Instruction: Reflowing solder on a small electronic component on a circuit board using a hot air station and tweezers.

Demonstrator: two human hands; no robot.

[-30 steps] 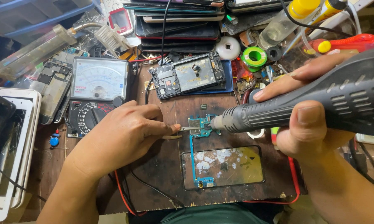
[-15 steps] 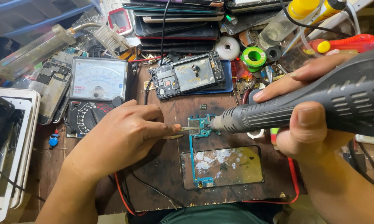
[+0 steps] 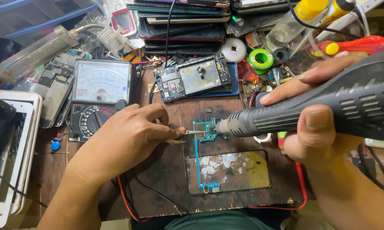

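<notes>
left hand (image 3: 128, 140) pinches tweezers (image 3: 192, 133) | right hand (image 3: 319, 123) grips hot-air tool (image 3: 311, 108) | seemingly unmoved on board (image 3: 205, 130)

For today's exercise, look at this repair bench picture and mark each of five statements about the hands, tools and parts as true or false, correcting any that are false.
1. The right hand grips a dark hot-air tool whose nozzle points at the teal circuit board. True.
2. The left hand lies flat and empty on the bench. False: it pinches tweezers whose tip is at the board.
3. An analog meter lies beyond the left hand. True.
4. The green roll lies on the meter. False: it lies among clutter at the back right, away from it.
5. The opened phone lies beyond the board. True.
</notes>
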